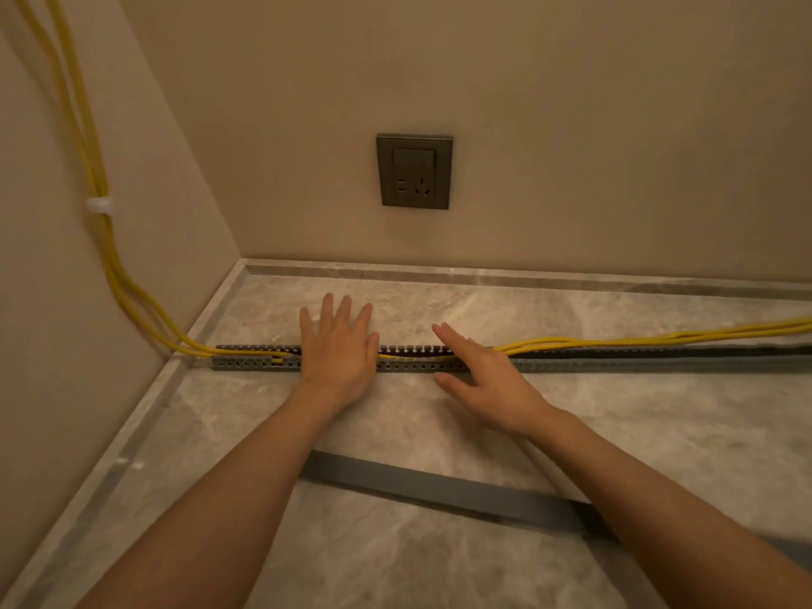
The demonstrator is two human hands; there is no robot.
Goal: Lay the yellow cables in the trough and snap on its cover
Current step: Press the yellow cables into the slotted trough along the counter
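Head view: the trough (246,360) runs left to right across the counter (395,564). My left hand (338,353) and right hand (487,380) lie flat across it, fingers straight, gripping nothing. Left of the right hand the cables (615,340) sit inside; to its right they ride above the far wall, unseated. I judge the right hand nearer that stretch. The cover (439,487) lies under my forearms, nearer me.

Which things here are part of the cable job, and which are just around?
In the job: yellow cables, slotted grey trough, grey cover lying loose nearer the person, left hand flat over the trough, right hand open at the trough.
Just there: wall socket, white clip on the left wall.
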